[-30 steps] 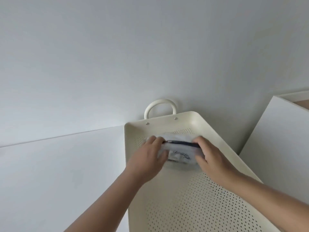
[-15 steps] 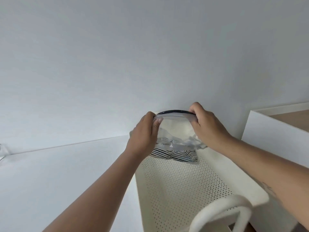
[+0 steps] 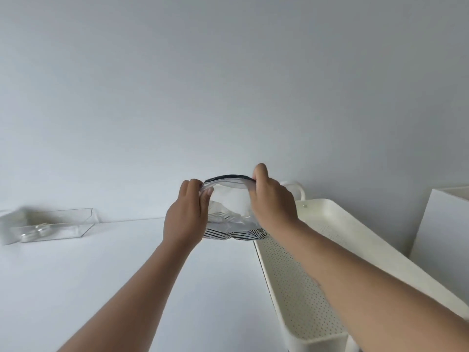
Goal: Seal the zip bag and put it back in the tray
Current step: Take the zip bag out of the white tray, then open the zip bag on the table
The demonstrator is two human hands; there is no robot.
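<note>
I hold a clear zip bag [image 3: 232, 212] upright in the air, just left of the cream perforated tray [image 3: 299, 288]. The bag has a dark zip strip along its bowed top edge and a black-and-white striped item at its bottom. My left hand [image 3: 184, 219] pinches the top left corner of the bag. My right hand [image 3: 272, 201] pinches the top right corner. The zip edge arches between the two hands; I cannot tell whether it is sealed. The tray has a loop handle at its far end, partly hidden behind my right hand.
A clear plastic box [image 3: 48, 224] with small items inside sits at the far left on the white table [image 3: 101, 288], against the grey wall. A white box [image 3: 441, 229] stands to the right of the tray.
Both hands lifted the bag out of the tray and carried it to the left, over the table. The view swung left, bringing the clear box into sight.
</note>
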